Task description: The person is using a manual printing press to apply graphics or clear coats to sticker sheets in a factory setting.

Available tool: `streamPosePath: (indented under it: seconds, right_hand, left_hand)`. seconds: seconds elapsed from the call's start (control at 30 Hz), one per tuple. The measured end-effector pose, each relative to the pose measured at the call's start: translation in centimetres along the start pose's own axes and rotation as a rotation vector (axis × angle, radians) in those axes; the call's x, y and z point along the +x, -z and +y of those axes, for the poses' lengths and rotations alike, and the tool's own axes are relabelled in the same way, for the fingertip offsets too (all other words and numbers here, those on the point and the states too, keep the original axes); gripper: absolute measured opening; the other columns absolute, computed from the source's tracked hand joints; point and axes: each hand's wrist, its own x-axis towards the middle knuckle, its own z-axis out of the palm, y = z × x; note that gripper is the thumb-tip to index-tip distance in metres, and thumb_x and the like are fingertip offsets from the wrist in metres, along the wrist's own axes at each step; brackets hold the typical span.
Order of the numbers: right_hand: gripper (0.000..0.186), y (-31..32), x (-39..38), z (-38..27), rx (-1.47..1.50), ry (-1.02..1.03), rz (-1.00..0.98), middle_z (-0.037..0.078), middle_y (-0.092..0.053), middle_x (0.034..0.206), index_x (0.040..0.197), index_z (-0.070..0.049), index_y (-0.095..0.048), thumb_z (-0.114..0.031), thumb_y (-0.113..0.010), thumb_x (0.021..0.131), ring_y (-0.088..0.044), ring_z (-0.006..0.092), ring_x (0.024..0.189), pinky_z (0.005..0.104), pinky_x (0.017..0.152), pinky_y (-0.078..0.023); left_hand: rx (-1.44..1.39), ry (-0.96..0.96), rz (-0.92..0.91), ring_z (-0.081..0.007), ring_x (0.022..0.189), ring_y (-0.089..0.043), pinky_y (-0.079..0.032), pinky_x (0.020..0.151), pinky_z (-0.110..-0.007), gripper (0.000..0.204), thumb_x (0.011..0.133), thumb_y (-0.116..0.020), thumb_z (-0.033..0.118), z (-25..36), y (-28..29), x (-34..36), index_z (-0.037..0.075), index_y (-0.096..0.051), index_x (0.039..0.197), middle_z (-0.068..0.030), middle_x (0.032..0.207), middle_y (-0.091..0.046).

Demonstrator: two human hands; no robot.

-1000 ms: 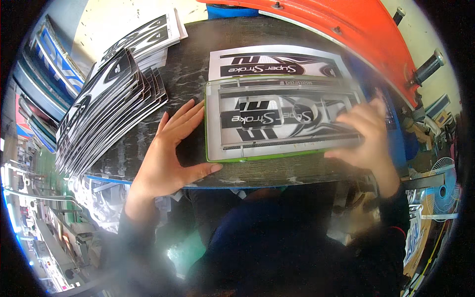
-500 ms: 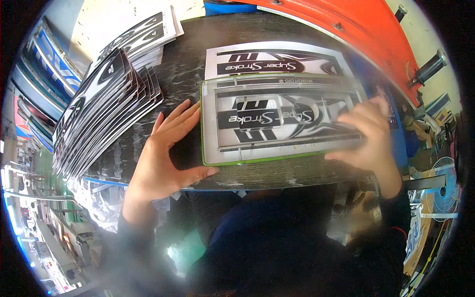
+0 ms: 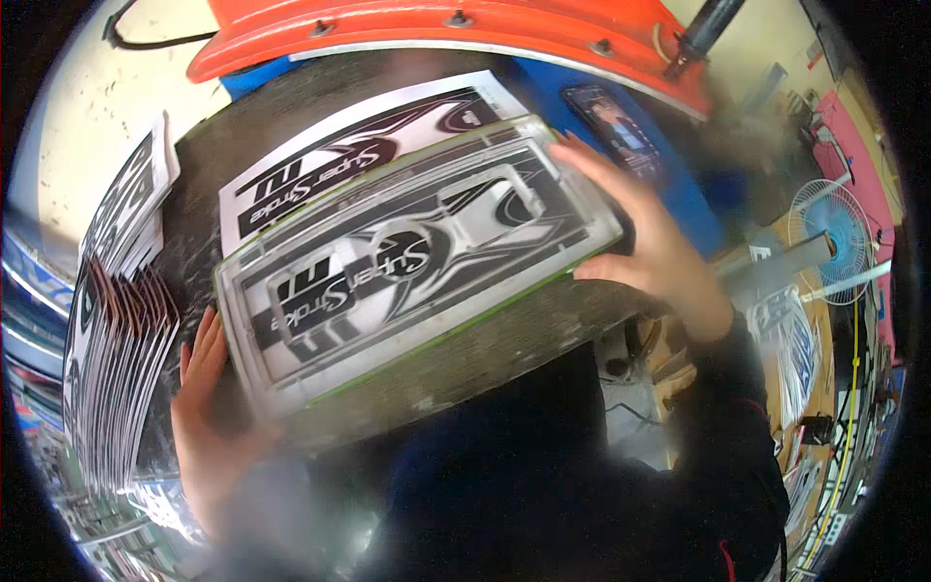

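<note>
A clear rectangular template (image 3: 427,339) with a green edge and raised inner outlines lies tilted across the picture. Black, white and grey graphics show through it. Beyond its far edge, part of a printed sheet (image 3: 364,126) with similar graphics sticks out on the dark tabletop. My right hand (image 3: 655,238) spans the template's right end, fingers at the far corner and thumb along the near edge. At the left end, my left hand (image 3: 208,407) has its fingers stretched out beside the edge; its thumb is blurred, and whether it touches the template I cannot tell.
A fanned stack of printed sheets (image 3: 116,388) stands at the left, with more sheets (image 3: 131,199) behind. A phone (image 3: 611,126) lies on a blue surface at the right. An orange machine part (image 3: 427,24) with bolts borders the far side. A fan (image 3: 829,228) stands farther right.
The view has turned, so the template appears farther left and slanted. My right hand has moved from over the template's right part to grip its end. My left hand stays by the left end.
</note>
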Motion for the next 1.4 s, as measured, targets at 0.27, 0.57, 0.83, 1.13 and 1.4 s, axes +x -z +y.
streamPosePath:
  seconds: [0.27, 0.57, 0.83, 1.13, 1.4]
  right_hand:
    - [0.09, -0.15, 0.43, 0.45, 0.053, 0.094, 0.021, 0.023, -0.034, 0.147, 0.142, -0.006, -0.039, -0.034, -0.082, 0.068, -0.022, 0.0342, 0.142, 0.0461, 0.115, -0.016]
    - [0.094, -0.02, 0.09, 0.64, 0.069, 0.128, 0.032, 0.022, -0.032, 0.149, 0.14, 0.0, -0.041, -0.032, -0.084, 0.063, -0.032, 0.0305, 0.138, 0.0381, 0.111, -0.025]
    - [0.094, -0.15, 0.14, 0.72, 0.073, 0.125, 0.026, 0.021, -0.033, 0.149, 0.139, 0.0, -0.041, -0.031, -0.085, 0.063, -0.034, 0.0297, 0.137, 0.0379, 0.11, -0.027]
    - [0.093, -0.14, 0.05, 0.61, 0.082, 0.11, 0.032, 0.02, -0.032, 0.149, 0.14, -0.002, -0.042, -0.03, -0.085, 0.062, -0.033, 0.0291, 0.137, 0.0371, 0.111, -0.026]
    - [0.093, -0.21, 0.09, 0.67, 0.091, 0.125, 0.028, 0.021, -0.032, 0.149, 0.14, -0.001, -0.041, -0.03, -0.085, 0.063, -0.034, 0.0296, 0.137, 0.0371, 0.11, -0.027]
  left_hand:
    - [-0.039, 0.0, -0.016, -0.0359, 0.138, -0.03, -0.012, 0.114, -0.047, 0.106, 0.06, -0.078, 0.06, -0.01, 0.1, 0.16, -0.01, -0.045, 0.132, -0.0273, 0.14, -0.042]
    - [-0.098, 0.037, 0.001, -0.0361, 0.137, -0.031, -0.013, 0.114, -0.048, 0.107, 0.058, -0.079, 0.059, 0.42, -0.14, 0.03, -0.01, -0.044, 0.132, -0.0263, 0.141, -0.042]
    - [-0.039, 0.009, 0.002, -0.0357, 0.137, -0.031, -0.013, 0.114, -0.048, 0.108, 0.058, -0.079, 0.06, -0.1, -0.11, -0.02, -0.011, -0.045, 0.131, -0.0268, 0.14, -0.042]
    - [-0.032, 0.023, -0.021, -0.0352, 0.138, -0.03, -0.013, 0.114, -0.047, 0.108, 0.059, -0.078, 0.058, 0.0, -0.05, 0.08, -0.012, -0.042, 0.132, -0.0265, 0.141, -0.041]
    - [-0.117, 0.032, 0.036, -0.0361, 0.137, -0.03, -0.013, 0.114, -0.047, 0.109, 0.059, -0.079, 0.059, -0.08, -0.41, -0.28, -0.013, -0.042, 0.132, -0.0277, 0.141, -0.04]
